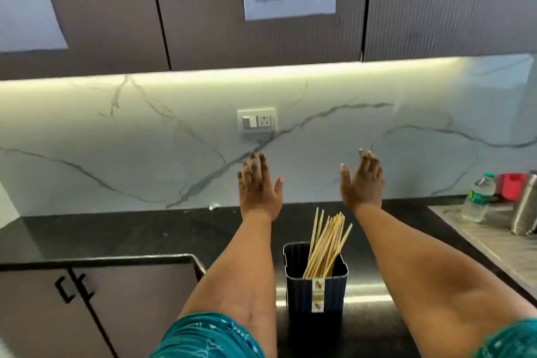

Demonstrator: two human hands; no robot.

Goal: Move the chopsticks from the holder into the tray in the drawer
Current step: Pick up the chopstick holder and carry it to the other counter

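Observation:
A dark ribbed rectangular holder [316, 285] stands on the black counter [116, 235], close to me. Several pale wooden chopsticks [327, 241] lean upright inside it, tilted to the right. My left hand [258, 186] is stretched out above and beyond the holder, to its left, fingers spread and empty. My right hand [363, 183] is held out the same way to the holder's right, palm turned inward, holding nothing. Both hands are well apart from the chopsticks. No drawer or tray shows in the head view.
A plastic water bottle [478, 197], a steel flask [526, 206] and a red object [513, 186] stand at the far right by a sink drainboard [479, 238]. A lower cabinet with black handles [74, 289] is at lower left. A marble backsplash with a socket [257, 120] is behind.

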